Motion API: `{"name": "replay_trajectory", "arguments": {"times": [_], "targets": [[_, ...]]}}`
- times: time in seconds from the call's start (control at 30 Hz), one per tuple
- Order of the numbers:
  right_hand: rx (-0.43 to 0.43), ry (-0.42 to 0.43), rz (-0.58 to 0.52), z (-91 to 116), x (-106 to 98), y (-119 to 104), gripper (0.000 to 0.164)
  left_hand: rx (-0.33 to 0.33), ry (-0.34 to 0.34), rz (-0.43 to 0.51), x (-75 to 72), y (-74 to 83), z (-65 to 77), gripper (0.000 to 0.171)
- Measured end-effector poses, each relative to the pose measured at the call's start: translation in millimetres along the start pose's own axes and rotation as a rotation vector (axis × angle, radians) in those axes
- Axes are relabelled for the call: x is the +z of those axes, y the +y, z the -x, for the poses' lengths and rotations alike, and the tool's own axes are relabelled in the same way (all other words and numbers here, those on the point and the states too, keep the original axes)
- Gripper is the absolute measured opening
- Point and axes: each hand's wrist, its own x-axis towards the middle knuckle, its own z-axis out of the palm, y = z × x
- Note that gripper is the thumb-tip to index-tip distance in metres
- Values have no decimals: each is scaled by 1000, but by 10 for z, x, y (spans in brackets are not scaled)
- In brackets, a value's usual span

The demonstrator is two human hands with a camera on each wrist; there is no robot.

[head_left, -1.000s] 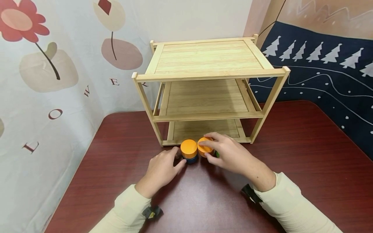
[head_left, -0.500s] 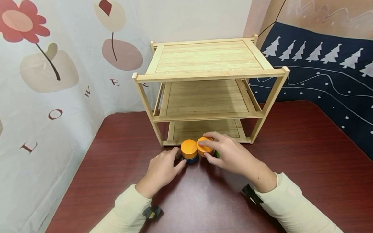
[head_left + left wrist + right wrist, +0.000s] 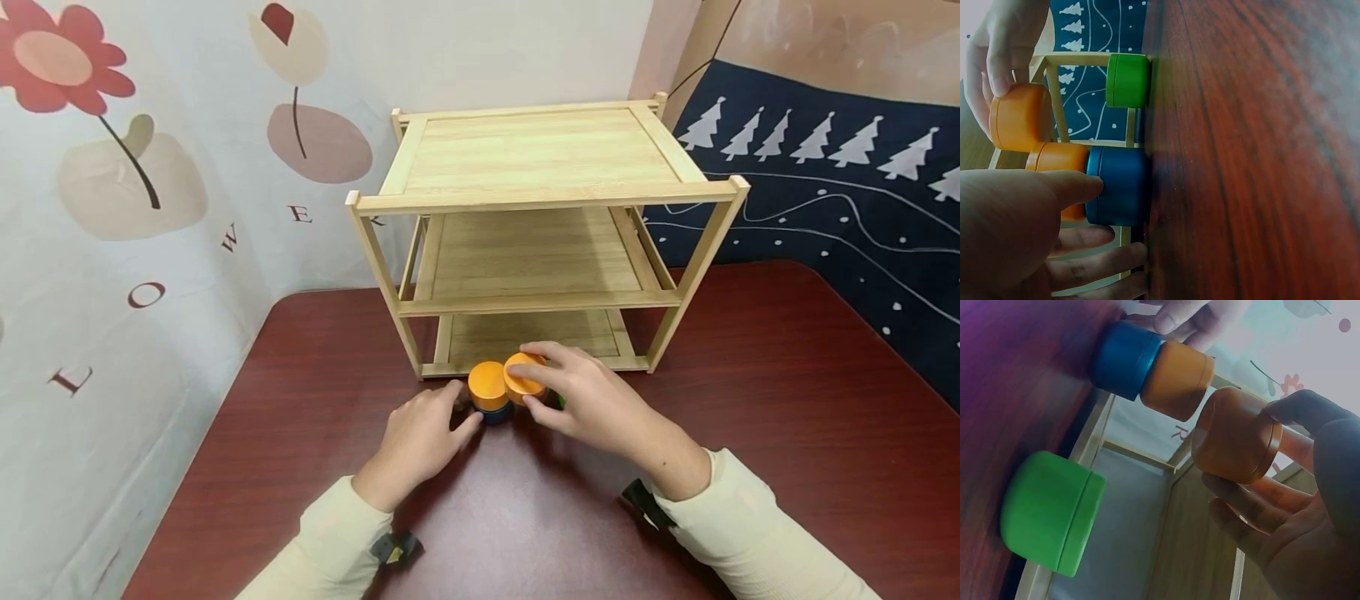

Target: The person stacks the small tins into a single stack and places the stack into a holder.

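Observation:
A blue jar (image 3: 1124,186) stands on the table with an orange jar (image 3: 487,383) stacked on top of it. My left hand (image 3: 422,435) is at the left side of this stack, its thumb and fingers holding the blue jar low down. My right hand (image 3: 588,396) grips a second orange jar (image 3: 1235,436) by its lid end, thumb on one side and fingers on the other. That jar is raised off the table, slightly tilted, close to the upper right edge of the stacked orange jar. A green jar (image 3: 1054,512) stands to the right, mostly hidden behind my right hand in the head view.
A three-tier wooden shelf (image 3: 540,200) stands just behind the jars. Dark red table (image 3: 795,433) surrounds it. A cloth with printed flowers (image 3: 150,317) hangs at the left and back, and a navy cloth with white trees (image 3: 810,192) at the right.
My right hand has moved slightly left with the orange jar, raising it a little toward the stacked one. The left hand stays at the stack. The head view has shifted slightly.

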Motion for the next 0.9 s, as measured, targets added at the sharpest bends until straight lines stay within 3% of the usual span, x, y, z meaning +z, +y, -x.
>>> {"name": "replay_trajectory", "arguments": {"times": [0.27,0.9], "targets": [[17,10,-3,4,20,-6,35,7,2,3,14,5,3,35],[-41,17,-13,-168,44,-44,32,13,18,15,16,-13,14,31]]}}
